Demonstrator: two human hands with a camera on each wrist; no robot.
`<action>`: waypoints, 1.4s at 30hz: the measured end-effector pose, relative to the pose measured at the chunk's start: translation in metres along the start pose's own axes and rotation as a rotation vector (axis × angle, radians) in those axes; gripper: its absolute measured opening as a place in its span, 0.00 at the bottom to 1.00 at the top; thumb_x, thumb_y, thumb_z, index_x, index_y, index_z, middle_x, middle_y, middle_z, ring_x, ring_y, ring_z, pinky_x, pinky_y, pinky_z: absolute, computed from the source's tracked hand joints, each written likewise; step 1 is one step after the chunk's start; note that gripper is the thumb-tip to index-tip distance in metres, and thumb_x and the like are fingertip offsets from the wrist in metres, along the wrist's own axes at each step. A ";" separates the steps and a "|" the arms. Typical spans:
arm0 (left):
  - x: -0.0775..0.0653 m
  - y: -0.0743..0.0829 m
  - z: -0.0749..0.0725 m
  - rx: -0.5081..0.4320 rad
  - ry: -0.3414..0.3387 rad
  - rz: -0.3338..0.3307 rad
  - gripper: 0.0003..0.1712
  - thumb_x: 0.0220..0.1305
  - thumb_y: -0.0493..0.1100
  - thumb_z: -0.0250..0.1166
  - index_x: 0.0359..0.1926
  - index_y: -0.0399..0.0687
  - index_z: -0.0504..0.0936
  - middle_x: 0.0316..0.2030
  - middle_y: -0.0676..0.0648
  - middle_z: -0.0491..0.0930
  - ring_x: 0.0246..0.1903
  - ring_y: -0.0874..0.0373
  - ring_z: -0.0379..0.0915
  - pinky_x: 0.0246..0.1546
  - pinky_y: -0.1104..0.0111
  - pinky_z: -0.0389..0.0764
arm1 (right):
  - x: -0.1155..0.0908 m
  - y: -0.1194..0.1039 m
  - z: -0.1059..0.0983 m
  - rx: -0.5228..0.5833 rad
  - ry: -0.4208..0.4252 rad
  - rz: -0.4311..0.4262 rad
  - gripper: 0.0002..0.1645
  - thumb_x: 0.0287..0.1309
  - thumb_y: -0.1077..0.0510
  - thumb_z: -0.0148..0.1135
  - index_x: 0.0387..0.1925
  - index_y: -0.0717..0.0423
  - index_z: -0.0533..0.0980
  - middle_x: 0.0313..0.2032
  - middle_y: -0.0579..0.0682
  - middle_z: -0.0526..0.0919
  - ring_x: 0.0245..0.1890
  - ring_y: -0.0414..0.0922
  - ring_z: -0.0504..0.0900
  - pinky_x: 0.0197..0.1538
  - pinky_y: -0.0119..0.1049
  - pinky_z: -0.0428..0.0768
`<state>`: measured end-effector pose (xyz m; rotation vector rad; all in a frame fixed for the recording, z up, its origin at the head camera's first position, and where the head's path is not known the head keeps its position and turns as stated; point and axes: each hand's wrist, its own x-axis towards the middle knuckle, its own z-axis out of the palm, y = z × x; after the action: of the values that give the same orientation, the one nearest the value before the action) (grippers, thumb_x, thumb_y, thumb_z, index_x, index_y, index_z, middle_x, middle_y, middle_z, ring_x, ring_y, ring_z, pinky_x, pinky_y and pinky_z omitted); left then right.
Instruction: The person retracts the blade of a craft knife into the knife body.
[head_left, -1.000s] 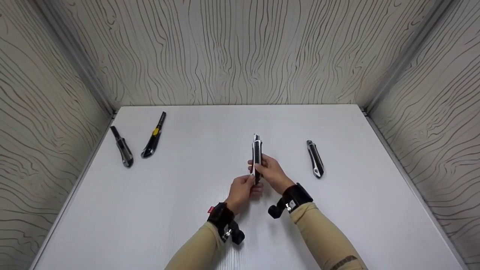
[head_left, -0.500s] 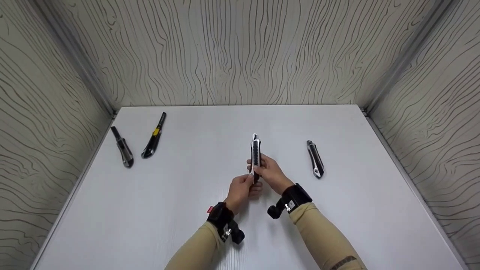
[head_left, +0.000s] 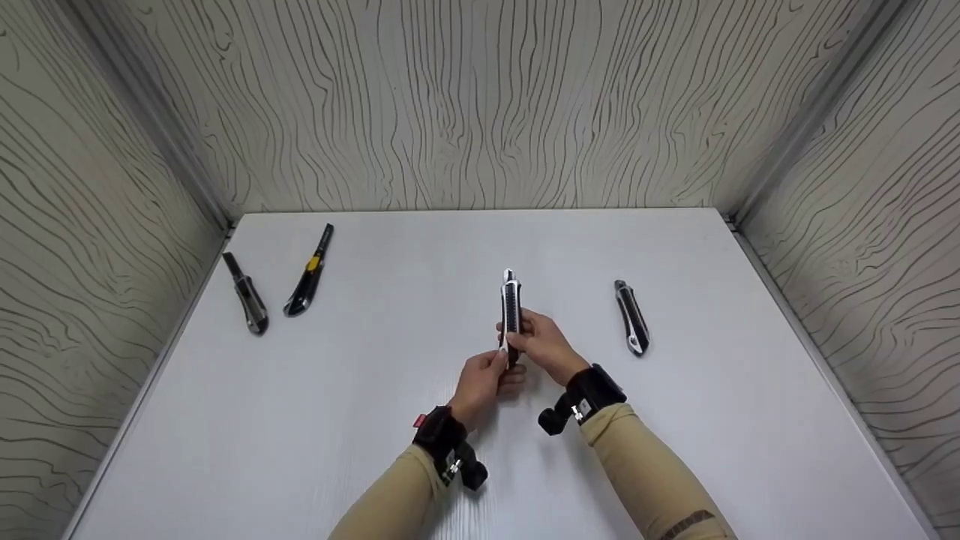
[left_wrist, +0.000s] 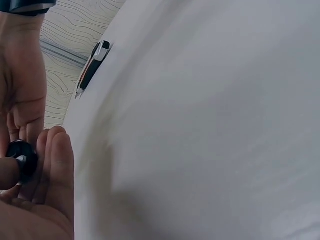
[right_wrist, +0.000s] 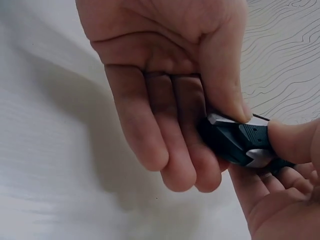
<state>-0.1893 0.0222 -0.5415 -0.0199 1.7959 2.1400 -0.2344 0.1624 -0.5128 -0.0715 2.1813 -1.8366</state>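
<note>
Both hands share one box cutter, silver and black with a ribbed slider track, held upright near the middle of the table in the head view. My left hand pinches its lower end between thumb and fingers. Just above, my right hand grips the handle from the right, thumb on its front face. The right wrist view shows the black butt of the box cutter between both hands' thumbs and fingers. In the left wrist view only its dark round end shows; fingers hide the rest. A short silver tip points away from me.
A second silver and black box cutter lies to the right. At the far left lie a grey-black cutter and a black one with a yellow slider. Wood-grain panels enclose the white table at the back and sides.
The held box cutter has shifted very slightly left and tilted a little. Both hands keep nearly the same grip, and the other cutters stay in place.
</note>
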 end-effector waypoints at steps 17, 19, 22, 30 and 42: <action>0.006 -0.001 0.021 0.056 -0.105 -0.088 0.19 0.74 0.39 0.47 0.54 0.29 0.75 0.41 0.38 0.84 0.33 0.59 0.81 0.38 0.66 0.85 | -0.006 0.007 -0.033 -0.069 0.046 0.076 0.30 0.61 0.66 0.58 0.64 0.68 0.67 0.54 0.64 0.81 0.43 0.43 0.83 0.47 0.33 0.81; 0.008 -0.001 0.025 0.082 -0.115 -0.084 0.19 0.73 0.39 0.48 0.54 0.29 0.75 0.41 0.36 0.84 0.32 0.59 0.81 0.37 0.65 0.85 | -0.008 0.008 -0.040 -0.076 0.047 0.077 0.29 0.60 0.65 0.59 0.63 0.67 0.68 0.52 0.64 0.82 0.40 0.41 0.82 0.46 0.33 0.82; 0.010 -0.001 0.033 0.112 -0.119 -0.071 0.19 0.73 0.40 0.49 0.54 0.30 0.76 0.42 0.33 0.84 0.32 0.57 0.83 0.38 0.61 0.86 | -0.012 0.010 -0.051 -0.083 0.051 0.068 0.30 0.60 0.65 0.60 0.64 0.67 0.68 0.50 0.65 0.82 0.38 0.41 0.82 0.46 0.36 0.83; 0.021 -0.002 0.058 0.153 -0.129 -0.079 0.17 0.72 0.39 0.51 0.52 0.31 0.78 0.38 0.37 0.86 0.32 0.56 0.83 0.38 0.61 0.86 | -0.021 0.015 -0.076 -0.087 0.110 0.094 0.33 0.60 0.66 0.59 0.66 0.68 0.64 0.48 0.65 0.81 0.37 0.41 0.82 0.44 0.35 0.84; 0.031 -0.003 0.086 0.125 -0.183 -0.103 0.18 0.68 0.34 0.50 0.55 0.32 0.75 0.38 0.36 0.83 0.29 0.59 0.78 0.33 0.68 0.83 | -0.024 0.022 -0.105 -0.108 0.195 0.145 0.29 0.63 0.67 0.56 0.64 0.73 0.64 0.54 0.69 0.79 0.37 0.39 0.81 0.42 0.31 0.82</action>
<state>-0.1996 0.1131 -0.5338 0.1082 1.7781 1.8899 -0.2348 0.2723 -0.5146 0.2468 2.3463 -1.7095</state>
